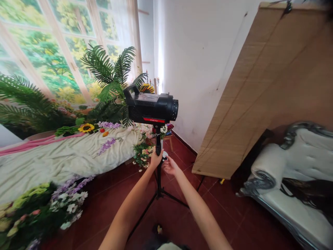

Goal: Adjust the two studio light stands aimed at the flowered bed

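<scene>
Gripping the stand pole (158, 146) with closed left hand (155, 158) fingers, the right hand (170, 166) is pinching its knob; the top-heavy, rigid studio light (151, 106) is standing mid-floor, best held low.

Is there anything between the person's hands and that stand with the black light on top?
Nothing visible. The left hand already grips the stand pole below the black light; the right hand sits beside it at a small knob, fingers open.
</scene>
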